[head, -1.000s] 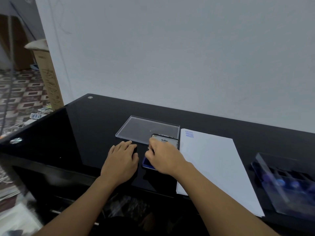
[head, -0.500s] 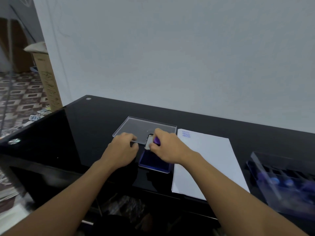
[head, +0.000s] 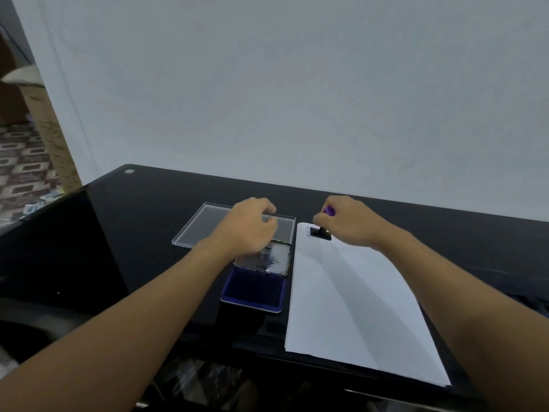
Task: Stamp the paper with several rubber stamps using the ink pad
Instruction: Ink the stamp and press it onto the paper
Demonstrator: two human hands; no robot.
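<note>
1. The left hand (head: 252, 226) lay low beside the ink pad's raised lid half a second ago. Now it hovers farther back, over the right part of the clear plastic tray (head: 205, 224). Its fingers (head: 269, 217) are curled, and I cannot tell whether they hold anything
2. The ink pad (head: 252, 288), which the right hand covered before, now lies open to view. It sits on the black glass surface (head: 133, 233) just left of the paper, with its blue bed facing up and its silver lid (head: 267, 261) tilted back at the far end
3. The right hand (head: 352, 221) has left the ink pad and gone right, to the far left corner of the paper (head: 356, 292). Its fingers (head: 322, 217) are curled tightly round the purple handle of the rubber stamp (head: 321, 232). The stamp stands upright, and its black base appears to sit on the sheet, just beside a blue imprint (head: 307, 232)
4. Counted from the left: one clear tray, two hands, one ink pad with one lid, one stamp, one blue imprint partly in sight, and one white sheet
5. Round about, a cardboard box (head: 56, 150) stands on a patterned floor (head: 20, 162) at the far left. A small metal stud (head: 129, 171) sits at the surface's far left corner, and a plain pale wall (head: 297, 99) rises behind
6. The left wrist hides the lid's far left corner and part of the tray's near edge. The right hand hides most of the stamp's handle
</note>
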